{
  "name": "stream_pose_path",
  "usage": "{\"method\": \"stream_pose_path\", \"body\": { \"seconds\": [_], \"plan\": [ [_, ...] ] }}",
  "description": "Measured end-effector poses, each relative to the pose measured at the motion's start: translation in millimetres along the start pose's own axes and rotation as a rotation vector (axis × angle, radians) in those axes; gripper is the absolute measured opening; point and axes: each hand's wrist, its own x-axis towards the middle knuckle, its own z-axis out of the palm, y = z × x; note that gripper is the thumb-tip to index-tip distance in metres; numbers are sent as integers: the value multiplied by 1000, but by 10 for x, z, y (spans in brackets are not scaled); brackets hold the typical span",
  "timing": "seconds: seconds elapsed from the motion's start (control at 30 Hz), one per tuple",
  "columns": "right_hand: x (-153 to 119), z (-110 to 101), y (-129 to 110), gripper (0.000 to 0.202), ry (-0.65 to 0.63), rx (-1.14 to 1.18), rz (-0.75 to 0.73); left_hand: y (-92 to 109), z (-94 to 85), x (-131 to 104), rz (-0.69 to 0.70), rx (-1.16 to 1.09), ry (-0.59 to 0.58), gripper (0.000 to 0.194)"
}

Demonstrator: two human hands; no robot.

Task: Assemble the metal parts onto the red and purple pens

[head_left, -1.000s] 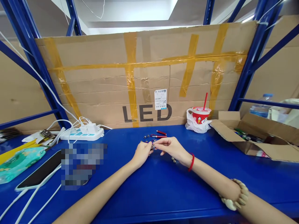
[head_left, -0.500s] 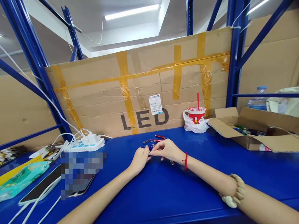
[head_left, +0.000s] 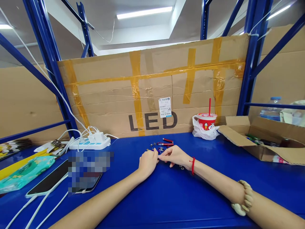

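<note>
My left hand (head_left: 148, 161) is closed, its fingertips curled together over the blue table (head_left: 152, 197). Touching or nearly touching it, my right hand (head_left: 175, 156) pinches with thumb and forefinger. Whatever small piece sits between the two hands is too small to name. Just beyond the fingers lie red pen-like tubes (head_left: 165, 144), a second red piece (head_left: 168, 140) and small metal parts (head_left: 154, 144). More small metal bits (head_left: 181, 167) are partly hidden under my right wrist.
At the back right stands a red cup (head_left: 206, 122) in a plastic bag, beside an open cardboard box (head_left: 267, 152). To the left are a power strip (head_left: 89, 144), phones (head_left: 49, 179) with white cables, and a teal packet (head_left: 28, 170). Cardboard (head_left: 114, 105) walls the back.
The view has shifted, so the scene sits slightly further right. My left hand has turned a little, its back more toward the camera. Both hands remain together.
</note>
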Motion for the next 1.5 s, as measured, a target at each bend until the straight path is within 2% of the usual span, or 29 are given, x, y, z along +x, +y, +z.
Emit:
{"method": "stream_pose_path", "body": {
  "seconds": [0.13, 0.37, 0.5, 0.73, 0.97, 1.1, 1.3, 1.5],
  "plan": [
    [-14, -68, -17, 32, -114, -16, 12, -4, -17, -20, 67, 37, -61, 56],
    [14, -100, 30, 38, -46, -51, -14, -74, -10, -12, 226, -196, -46, 42],
    [15, -127, 68, 38, -9, -120, -45, -111, 12, 1, 358, -124, -84, 32],
    [-14, -141, 41, 41, -54, -254, -129, -132, -6, 1, 397, -144, -124, 27],
    [-62, -177, 0, 45, -48, -400, -228, -199, -43, 11, 691, 32, -50, 22],
    [-93, -205, -12, 43, -83, -448, -240, -212, -94, 24, 694, 68, -54, 21],
    [-114, -234, -57, 42, -56, -515, -274, -213, -84, 41, 636, -72, -34, 23],
    [-130, -235, -105, 41, -58, -555, -289, -205, -82, 32, 702, -104, -40, 25]
  ]
}}
